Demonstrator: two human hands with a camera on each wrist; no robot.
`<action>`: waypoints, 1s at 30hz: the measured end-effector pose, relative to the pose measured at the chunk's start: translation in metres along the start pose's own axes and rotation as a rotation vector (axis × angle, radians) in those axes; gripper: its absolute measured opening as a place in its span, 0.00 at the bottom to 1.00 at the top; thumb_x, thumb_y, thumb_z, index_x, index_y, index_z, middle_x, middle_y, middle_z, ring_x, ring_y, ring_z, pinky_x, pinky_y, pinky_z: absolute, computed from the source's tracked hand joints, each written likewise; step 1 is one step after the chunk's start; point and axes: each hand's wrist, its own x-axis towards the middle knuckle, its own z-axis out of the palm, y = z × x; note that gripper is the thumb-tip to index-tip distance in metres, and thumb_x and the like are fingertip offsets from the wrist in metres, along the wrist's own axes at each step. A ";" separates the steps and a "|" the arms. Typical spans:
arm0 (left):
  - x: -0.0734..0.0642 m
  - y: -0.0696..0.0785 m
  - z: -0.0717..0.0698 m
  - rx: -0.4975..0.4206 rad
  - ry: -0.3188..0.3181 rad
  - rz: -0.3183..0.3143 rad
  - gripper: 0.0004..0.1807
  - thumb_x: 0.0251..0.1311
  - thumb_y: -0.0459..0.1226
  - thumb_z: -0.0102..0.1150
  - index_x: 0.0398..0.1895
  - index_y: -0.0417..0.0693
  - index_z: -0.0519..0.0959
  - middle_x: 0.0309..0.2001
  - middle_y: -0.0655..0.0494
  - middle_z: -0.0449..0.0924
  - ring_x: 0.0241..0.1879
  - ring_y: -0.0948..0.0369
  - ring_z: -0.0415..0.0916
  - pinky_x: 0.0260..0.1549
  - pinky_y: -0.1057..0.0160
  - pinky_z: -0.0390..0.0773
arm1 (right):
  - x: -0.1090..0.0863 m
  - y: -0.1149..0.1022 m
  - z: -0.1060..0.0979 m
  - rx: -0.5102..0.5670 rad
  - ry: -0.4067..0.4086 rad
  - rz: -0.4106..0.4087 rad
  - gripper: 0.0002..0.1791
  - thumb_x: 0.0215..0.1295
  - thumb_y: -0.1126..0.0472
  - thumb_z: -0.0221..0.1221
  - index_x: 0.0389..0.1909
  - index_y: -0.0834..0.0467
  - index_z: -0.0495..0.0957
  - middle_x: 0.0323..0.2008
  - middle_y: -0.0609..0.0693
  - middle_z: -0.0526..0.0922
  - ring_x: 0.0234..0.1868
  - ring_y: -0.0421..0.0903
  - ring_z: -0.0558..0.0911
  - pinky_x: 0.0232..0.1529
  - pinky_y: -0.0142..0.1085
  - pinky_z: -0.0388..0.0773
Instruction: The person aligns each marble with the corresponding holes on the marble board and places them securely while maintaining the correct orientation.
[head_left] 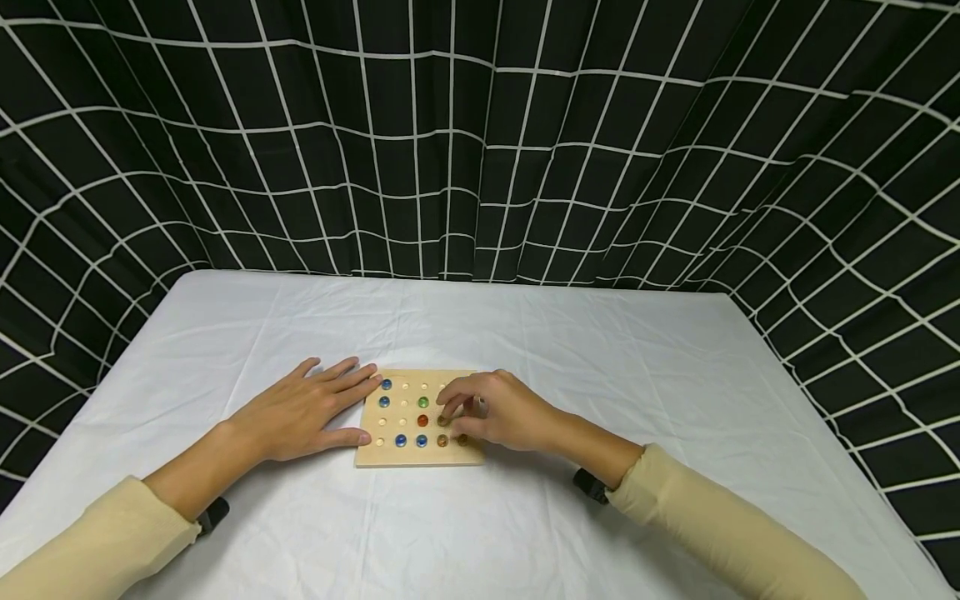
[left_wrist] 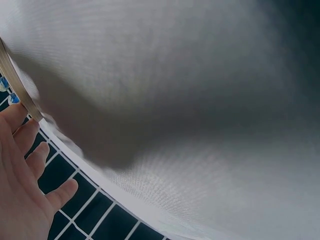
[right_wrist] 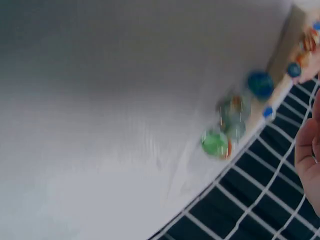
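Note:
A pale wooden board (head_left: 393,459) with rows of round hollows lies on the white cloth. Blue marbles (head_left: 401,441), a green marble (head_left: 423,402) and a red marble (head_left: 422,421) sit in some hollows, with brown marbles toward the right. My left hand (head_left: 303,414) rests at the board's left side, fingers spread and fairly straight, thumb on its edge. Over the right part, my right hand (head_left: 498,410) curves its thumb and fingers together, pinching a brownish marble (head_left: 442,422) at a hollow. That hand hides the board's upper right corner.
Past the board's right end, several loose marbles lie together, among them a green marble (right_wrist: 215,143) and a blue marble (right_wrist: 260,84), blurred. The white cloth (head_left: 600,358) covers the table. A black curtain with white grid lines (head_left: 465,167) hangs behind and along both sides.

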 end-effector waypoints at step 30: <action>-0.001 0.000 0.001 -0.023 0.019 0.012 0.44 0.66 0.69 0.41 0.78 0.55 0.59 0.75 0.56 0.59 0.74 0.50 0.57 0.66 0.35 0.58 | -0.045 0.060 -0.046 0.085 0.060 0.181 0.17 0.58 0.68 0.70 0.49 0.63 0.82 0.38 0.48 0.89 0.39 0.42 0.83 0.44 0.46 0.77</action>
